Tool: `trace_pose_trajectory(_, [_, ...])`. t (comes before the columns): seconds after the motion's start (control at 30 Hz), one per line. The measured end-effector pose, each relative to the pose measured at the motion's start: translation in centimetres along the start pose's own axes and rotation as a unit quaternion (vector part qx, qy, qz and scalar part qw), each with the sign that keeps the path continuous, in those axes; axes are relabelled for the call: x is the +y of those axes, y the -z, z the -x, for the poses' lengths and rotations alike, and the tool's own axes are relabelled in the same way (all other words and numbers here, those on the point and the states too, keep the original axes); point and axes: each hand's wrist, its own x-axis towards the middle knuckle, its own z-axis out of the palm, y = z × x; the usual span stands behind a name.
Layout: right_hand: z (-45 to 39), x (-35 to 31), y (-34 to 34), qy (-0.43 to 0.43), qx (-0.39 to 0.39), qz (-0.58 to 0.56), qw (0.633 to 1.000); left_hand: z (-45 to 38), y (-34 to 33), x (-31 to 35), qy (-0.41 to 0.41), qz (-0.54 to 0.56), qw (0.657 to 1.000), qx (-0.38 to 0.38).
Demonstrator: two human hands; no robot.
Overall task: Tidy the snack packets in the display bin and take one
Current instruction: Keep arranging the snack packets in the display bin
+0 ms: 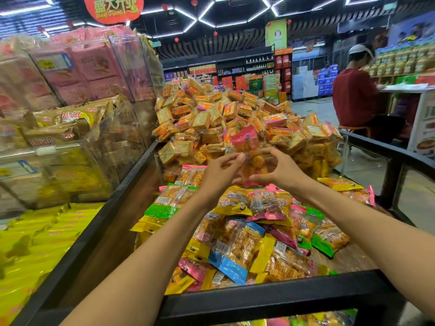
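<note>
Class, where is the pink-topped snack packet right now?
The pink-topped snack packet is held upright mid-frame between the left hand and right hand, above the display bin.

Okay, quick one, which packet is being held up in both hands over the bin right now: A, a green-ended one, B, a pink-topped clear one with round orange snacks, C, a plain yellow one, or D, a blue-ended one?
B: the left hand and right hand pinch the sides of a pink-topped packet showing round orange snacks, raised above the display bin.
</note>
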Motion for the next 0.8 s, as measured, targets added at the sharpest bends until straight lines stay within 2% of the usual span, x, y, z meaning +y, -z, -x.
trace_pose_trajectory(0.13, [0.4, -0.3, -0.7, 0.017, -0.042, 0.032, 0.998, -0.4, -0.1, 0.1, 0.075, 0.049, 0.996, -0.006])
trace_pose_trajectory(0.3, [0.8, -0.5, -1.1, 0.027, -0.079, 0.058, 0.995, -0.5, 0.2, -0.1, 0.087, 0.042, 0.995, 0.010])
trace_pose_trajectory(0.4, [0.6, -0.4, -0.8, 0.026, -0.058, 0.009, 0.998, -0.6, 0.4, -0.3, 0.091, 0.032, 0.995, 0.033])
trace_pose_trajectory(0.5, [0.2, -0.4, -0.2, 0.025, 0.023, -0.027, 0.999, -0.7, 0.4, -0.3, 0.086, 0.048, 0.995, 0.016])
trace_pose_trajectory(0.57, [-0.1, -0.3, 0.2, -0.005, 0.049, -0.034, 0.998, -0.7, 0.3, -0.1, 0.083, 0.065, 0.994, -0.009])
trace_pose_trajectory(0.67, [-0.1, -0.3, 0.3, -0.073, 0.010, -0.059, 0.996, -0.5, 0.0, -0.1, 0.078, 0.081, 0.992, -0.049])
trace_pose_trajectory(0.73, [0.0, -0.2, 0.2, -0.079, -0.018, -0.065, 0.995, -0.3, -0.2, -0.2, 0.070, 0.071, 0.993, -0.063])
trace_pose_trajectory(0.8, [-0.2, 0.0, 0.2, -0.079, -0.006, -0.065, 0.995, -0.2, -0.3, -0.4, 0.059, 0.033, 0.996, -0.053])
